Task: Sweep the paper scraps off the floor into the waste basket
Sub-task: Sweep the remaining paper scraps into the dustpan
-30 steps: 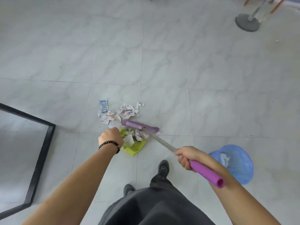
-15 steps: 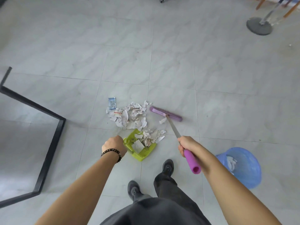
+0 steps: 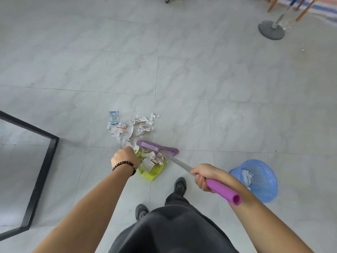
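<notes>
A pile of torn white paper scraps [image 3: 135, 126] lies on the grey floor tiles, with a small blue packet [image 3: 114, 117] at its left edge. My left hand [image 3: 125, 156] grips the handle of a lime-green dustpan [image 3: 153, 170] that holds several scraps. My right hand [image 3: 203, 175] is closed around the purple broom's handle [image 3: 223, 191]. The broom head [image 3: 157, 147] rests at the dustpan's mouth, just below the pile. A blue waste basket [image 3: 257, 179] with some paper inside stands to my right.
A black metal frame [image 3: 42, 170] sits on the floor at the left. A grey round stand base [image 3: 271, 30] and wooden legs are at the far right top. My two dark shoes [image 3: 179, 186] stand just behind the dustpan.
The broom head has swept from beyond the pile's right side back to the dustpan mouth, pushing scraps in. My left hand still holds the dustpan.
</notes>
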